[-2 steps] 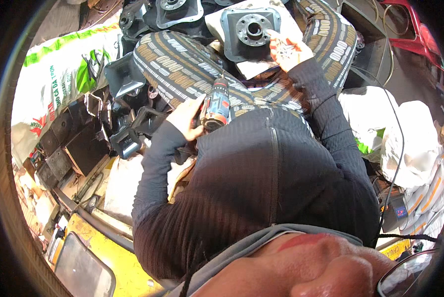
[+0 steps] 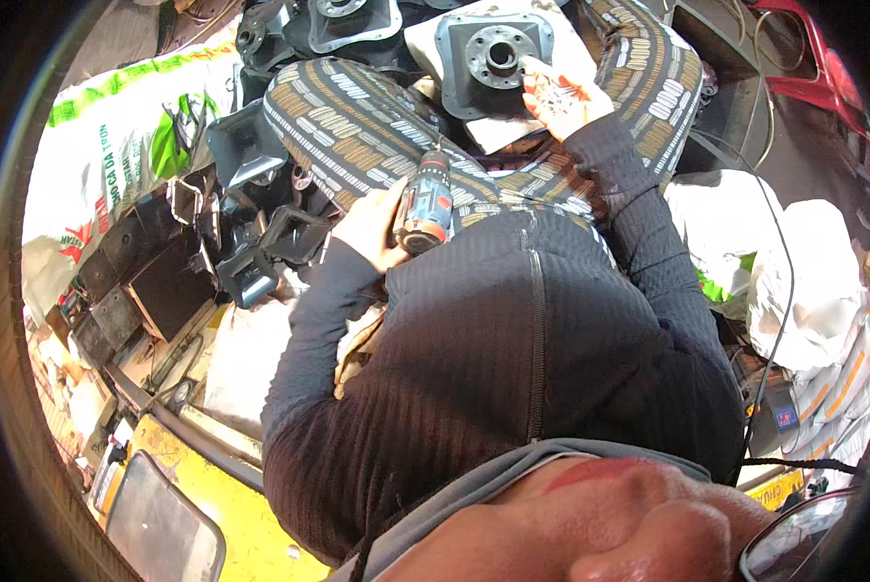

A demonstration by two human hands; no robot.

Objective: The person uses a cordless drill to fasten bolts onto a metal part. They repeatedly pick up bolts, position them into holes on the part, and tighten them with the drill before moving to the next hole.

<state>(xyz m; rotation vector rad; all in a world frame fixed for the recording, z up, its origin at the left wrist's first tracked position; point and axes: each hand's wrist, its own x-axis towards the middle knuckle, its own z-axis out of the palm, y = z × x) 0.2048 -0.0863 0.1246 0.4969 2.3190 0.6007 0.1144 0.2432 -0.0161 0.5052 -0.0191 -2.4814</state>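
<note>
My left hand (image 2: pixel 370 231) is wrapped against the side of a cordless drill (image 2: pixel 425 206), which rests in my lap with its bit pointing away from me. The drill's grip is hidden under hand and body. Palm up, my right hand (image 2: pixel 573 109) cups several small screws (image 2: pixel 557 98). Its fingertips are close beside a dark square metal housing (image 2: pixel 456 76) with a round holed flange (image 2: pixel 503 55) on top. That housing lies on a white block (image 2: pixel 498 134) between my knees.
More dark housings (image 2: pixel 350 29) crowd the far side, and others (image 2: pixel 246 145) lie to my left near a white and green sack (image 2: pixel 115 136). White bags (image 2: pixel 808 281) and a hanging cable (image 2: pixel 789 301) are at my right. A yellow panel (image 2: pixel 178 485) stands at lower left.
My left hand has shifted slightly in toward the drill, and its forearm has moved a little right. My right hand stays almost where it was.
</note>
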